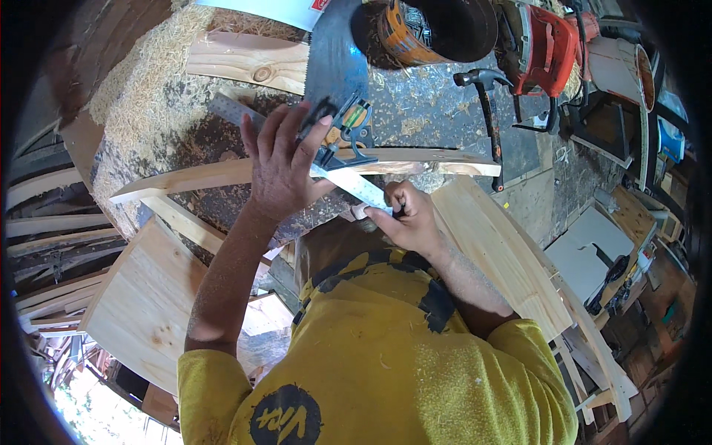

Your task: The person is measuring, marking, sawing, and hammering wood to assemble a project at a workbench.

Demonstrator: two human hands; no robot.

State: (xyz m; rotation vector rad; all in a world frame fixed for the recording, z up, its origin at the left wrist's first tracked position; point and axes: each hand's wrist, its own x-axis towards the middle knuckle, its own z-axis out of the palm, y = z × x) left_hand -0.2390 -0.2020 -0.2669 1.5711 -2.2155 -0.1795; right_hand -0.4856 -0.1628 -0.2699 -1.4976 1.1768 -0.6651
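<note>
The left hand [284,165] is spread wide, fingers reaching away over the combination square [359,136] and thumb pointing right; whether it presses or merely steadies, I cannot tell. The right hand [419,222] is narrowed, thumb and curled fingers closed at the near end of the square's steel rule; a small dark thing shows among those fingers, too hidden to name. The left forearm rises steeply from the lower edge, palm turned down, while the right one slants in from the lower right with the wrist bent inward. The square lies aslant over the middle of the wooden strip [437,167], its head at the strip's far side and its rule crossing to the near side. The step in hand appears to be setting or adjusting the square against the strip; the next move would call for a firm left hand and a small, controlled shift of the right. Beyond the strip lie a saw blade [337,63] and an orange container [408,33] of nails; the hammer [489,111] has its handle at the strip's right end. Sawdust [159,89] is heaped beyond its left end, and a broad pale panel [504,256] stretches nearer than its right end.
</note>
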